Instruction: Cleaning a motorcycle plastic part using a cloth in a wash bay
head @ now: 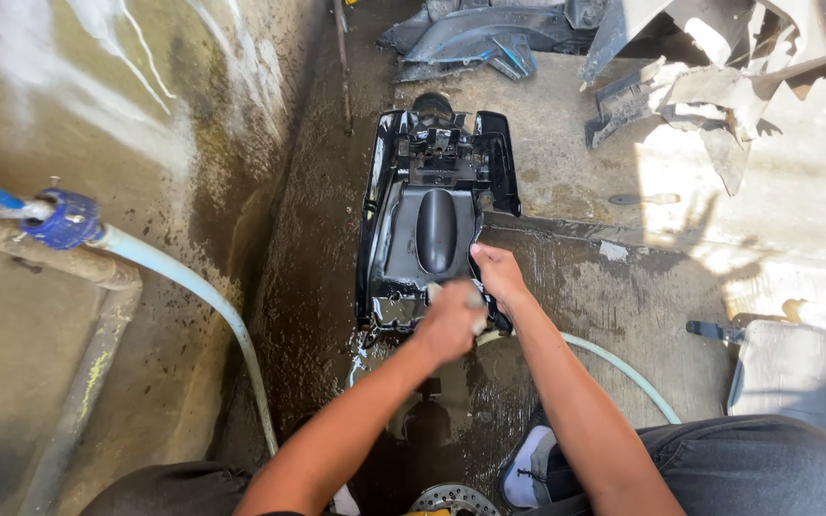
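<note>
Scrubbing black plastic panel [432, 225], glossy and wet, flat on wet concrete floor [576, 306], just ahead of both hands. Left hand [448, 320] closed around pale rag [475, 320], bunched, pressed on panel's near edge. Right hand [497, 270] just beyond and right of left, fingers curled over panel's right rim, thumb on top, pinning it.

Judged best: keep right-hand grip firm so panel stays put on slick floor; short overlapping strokes with rag, working away from left hand toward far end; extra passes around raised oval hump and moulded clips further ahead, where dirt likely lodges. Moderate pressure only, thin plastic, may flex or scratch on grit. Rinse rag often.

Pale hose [614, 363] curving under right forearm, another pale hose [212, 306] far left of left hand running from blue tap fitting [64, 218] on stained wall [145, 115]. More grey plastic panels [700, 76] well beyond right hand. Grey seat pad [795, 373] right of right arm. Brake disc [451, 500] near the knees.
</note>
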